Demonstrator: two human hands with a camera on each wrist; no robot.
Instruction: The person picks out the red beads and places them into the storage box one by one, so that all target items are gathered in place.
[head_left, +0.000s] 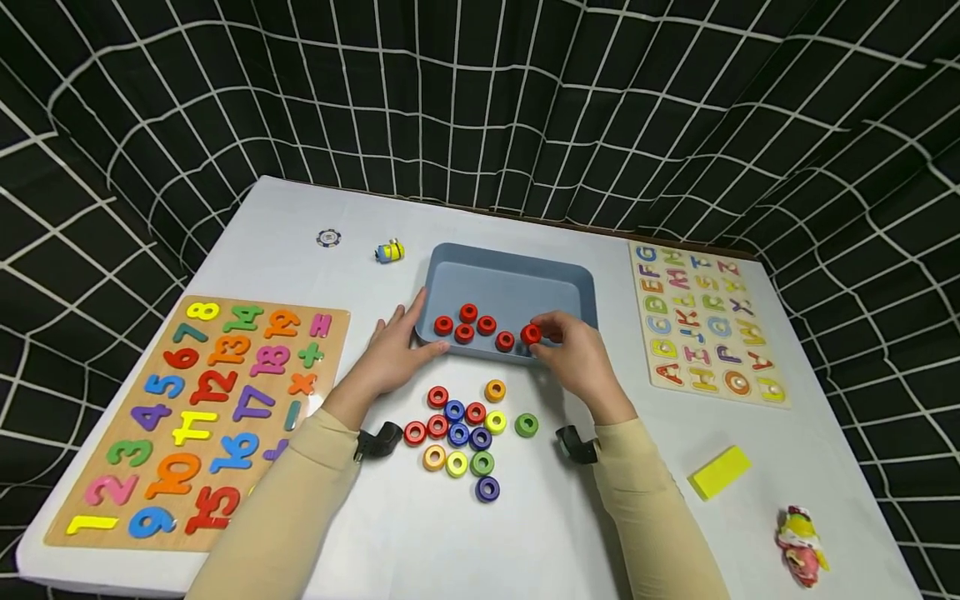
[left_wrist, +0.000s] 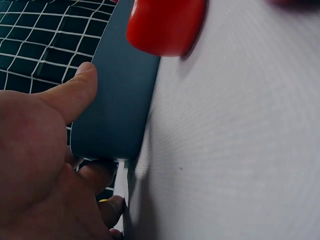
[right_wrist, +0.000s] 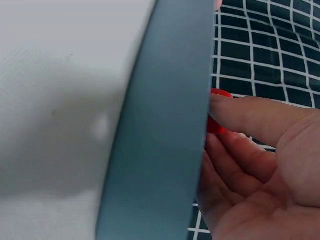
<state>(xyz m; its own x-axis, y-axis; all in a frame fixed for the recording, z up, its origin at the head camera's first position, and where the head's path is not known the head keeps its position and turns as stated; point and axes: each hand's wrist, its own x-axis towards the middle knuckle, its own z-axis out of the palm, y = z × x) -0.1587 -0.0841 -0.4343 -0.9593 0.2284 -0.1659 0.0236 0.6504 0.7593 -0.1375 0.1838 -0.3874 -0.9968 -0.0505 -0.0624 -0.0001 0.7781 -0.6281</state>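
A blue-grey rectangular tray [head_left: 517, 283] lies on the table, with several red rings [head_left: 465, 333] along its near side. My left hand [head_left: 392, 354] rests at the tray's near left corner, its thumb [left_wrist: 75, 92] against the front wall and its fingers along the left side. Between thumb and fingertips, my right hand [head_left: 577, 354] pinches a red ring [head_left: 531, 334] just inside the near right part of the tray. In the right wrist view the tray wall [right_wrist: 160, 120] partly hides that ring. In front of the tray lie loose rings [head_left: 457, 435] in red, blue, purple, yellow, orange and green.
A number puzzle board [head_left: 180, 442] lies at left, a letter board [head_left: 701, 325] at right. Behind are a poker chip [head_left: 328, 238] and a small yellow-blue figure [head_left: 390, 251]. A yellow block [head_left: 720, 472] and a colourful toy figure [head_left: 802, 546] lie near right.
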